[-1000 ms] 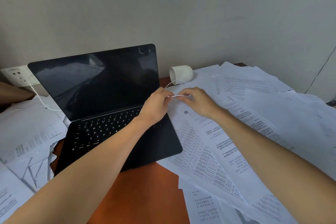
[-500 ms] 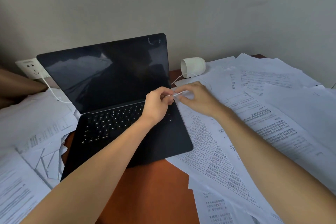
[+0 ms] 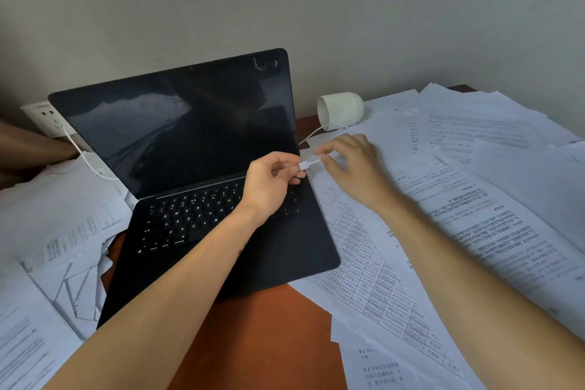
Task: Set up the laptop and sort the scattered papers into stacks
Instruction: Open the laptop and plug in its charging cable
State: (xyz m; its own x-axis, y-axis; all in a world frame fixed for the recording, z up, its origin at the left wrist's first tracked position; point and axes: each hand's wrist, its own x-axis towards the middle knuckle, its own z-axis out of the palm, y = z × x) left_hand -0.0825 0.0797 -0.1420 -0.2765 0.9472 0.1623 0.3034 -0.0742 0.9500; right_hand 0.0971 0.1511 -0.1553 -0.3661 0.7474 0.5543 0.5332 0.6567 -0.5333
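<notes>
A black laptop [image 3: 202,174] stands open on the brown desk [image 3: 262,336], its screen dark. My left hand [image 3: 272,180] hovers over the keyboard's right end and pinches the plug of a white charging cable [image 3: 306,165]. My right hand [image 3: 354,165] is just to the right of it, fingers curled round the cable behind the plug. The cable runs back toward the laptop's rear right corner. Printed papers [image 3: 474,199] lie scattered across the desk's right side, and more papers [image 3: 57,231] are piled at the left.
A white cup [image 3: 340,109] lies on its side behind the papers, near the wall. A white wall socket [image 3: 44,117] at the left has a white cord [image 3: 85,158] running behind the laptop. The wall stands close behind the desk.
The plug has come a little lower and closer to the laptop's right edge, both hands still on the cable. The camera has tilted, so everything sits slightly differently in view.
</notes>
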